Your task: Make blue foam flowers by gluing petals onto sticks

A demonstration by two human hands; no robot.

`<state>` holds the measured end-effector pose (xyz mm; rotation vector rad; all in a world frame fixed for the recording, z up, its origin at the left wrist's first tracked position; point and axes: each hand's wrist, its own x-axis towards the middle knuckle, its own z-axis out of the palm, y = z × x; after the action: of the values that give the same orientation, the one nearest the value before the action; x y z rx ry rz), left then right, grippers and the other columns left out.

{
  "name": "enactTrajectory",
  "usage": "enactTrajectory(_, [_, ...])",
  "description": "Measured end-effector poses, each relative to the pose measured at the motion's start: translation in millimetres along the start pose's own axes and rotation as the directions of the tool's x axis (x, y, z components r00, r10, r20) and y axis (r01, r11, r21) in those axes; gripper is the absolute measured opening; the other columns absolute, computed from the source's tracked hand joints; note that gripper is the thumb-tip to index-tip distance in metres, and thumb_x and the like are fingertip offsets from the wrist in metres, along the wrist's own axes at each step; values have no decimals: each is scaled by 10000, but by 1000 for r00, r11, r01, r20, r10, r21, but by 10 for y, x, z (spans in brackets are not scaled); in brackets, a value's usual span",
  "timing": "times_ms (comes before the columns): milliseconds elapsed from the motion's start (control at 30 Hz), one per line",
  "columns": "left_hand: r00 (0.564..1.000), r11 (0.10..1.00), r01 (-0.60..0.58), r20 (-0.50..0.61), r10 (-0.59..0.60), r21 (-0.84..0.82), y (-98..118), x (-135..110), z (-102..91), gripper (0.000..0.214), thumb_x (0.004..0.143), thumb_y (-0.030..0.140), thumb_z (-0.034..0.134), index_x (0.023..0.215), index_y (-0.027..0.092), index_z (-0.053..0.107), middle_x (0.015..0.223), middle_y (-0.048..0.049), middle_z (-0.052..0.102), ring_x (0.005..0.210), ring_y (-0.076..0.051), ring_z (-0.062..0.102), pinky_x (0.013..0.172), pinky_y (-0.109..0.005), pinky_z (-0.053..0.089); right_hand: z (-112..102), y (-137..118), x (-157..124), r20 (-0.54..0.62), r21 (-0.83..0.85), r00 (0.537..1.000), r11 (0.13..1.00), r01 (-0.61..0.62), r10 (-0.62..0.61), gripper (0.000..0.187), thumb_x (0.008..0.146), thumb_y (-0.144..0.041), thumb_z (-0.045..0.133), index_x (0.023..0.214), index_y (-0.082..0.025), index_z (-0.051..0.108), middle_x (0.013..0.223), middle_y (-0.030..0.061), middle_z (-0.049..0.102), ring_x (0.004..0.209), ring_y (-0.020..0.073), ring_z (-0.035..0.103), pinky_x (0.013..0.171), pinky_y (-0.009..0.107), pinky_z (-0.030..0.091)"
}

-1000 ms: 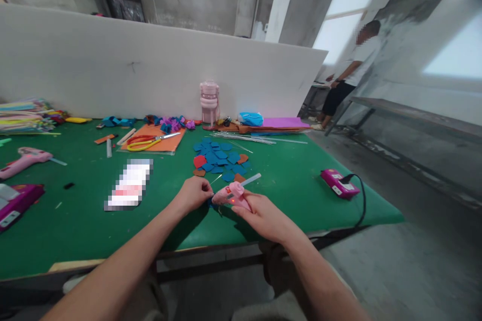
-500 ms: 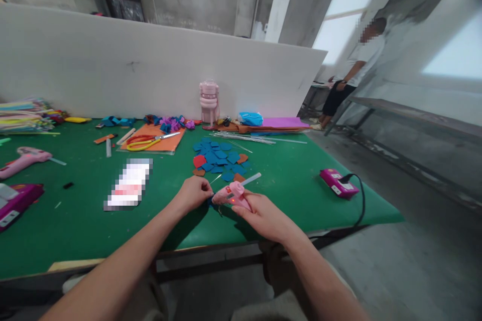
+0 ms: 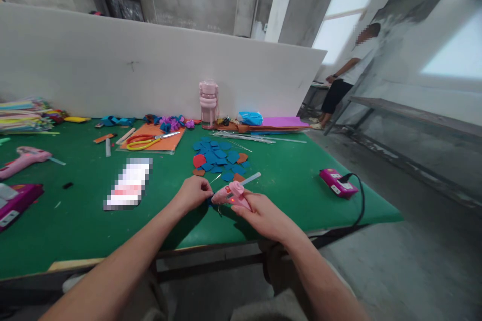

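My right hand (image 3: 261, 213) is wrapped around the handle of a pink hot glue gun (image 3: 228, 192), with a clear glue stick (image 3: 251, 178) poking out of its back. The gun's nozzle end points left, at a small dark blue piece (image 3: 210, 201) by my left fingertips. With thumb and fingers pinched, my left hand (image 3: 196, 191) holds this blue piece, mostly hidden by the fingers and the gun. A thin wire (image 3: 216, 179) sticks out beyond the left fingers. Just behind both hands lies a loose pile of blue cut pieces (image 3: 214, 153), with a red piece (image 3: 199, 161) and several brown ones.
Scissors (image 3: 145, 141) lie on an orange sheet (image 3: 165, 146). A phone (image 3: 130, 184) is at the left, near another glue gun (image 3: 26, 160). A pink bottle (image 3: 209, 103) stands by the white board. A purple power strip (image 3: 338, 183) sits right; a person (image 3: 350, 70) stands beyond.
My hands and the glue gun stay in nearly the same place. In the background the person has shifted slightly, with the arms at a different angle.
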<state>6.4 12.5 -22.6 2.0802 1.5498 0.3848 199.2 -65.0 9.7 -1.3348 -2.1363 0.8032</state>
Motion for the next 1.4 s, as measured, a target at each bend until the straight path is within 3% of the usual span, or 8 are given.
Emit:
enactTrajectory(833, [1000,1000,-7,-7,7,-6,-49,17,16,136,618,252,544,590,161,641,593,-11,628,591,-133,553,511,-215,343,-66,41,-28,13,-40,999,998,-43,43,196,806,-274,433,828,-156,588,991,64,609,818,179,545,711,268,391])
enactTrajectory(1400, [1000,1000,2,-6,-2,8,-39,-1,1,134,619,251,542,587,162,636,583,-6,617,580,-128,544,513,-212,342,-126,29,-37,-37,-8,996,997,-83,82,225,806,-314,441,858,-148,583,874,53,624,748,166,545,677,254,385])
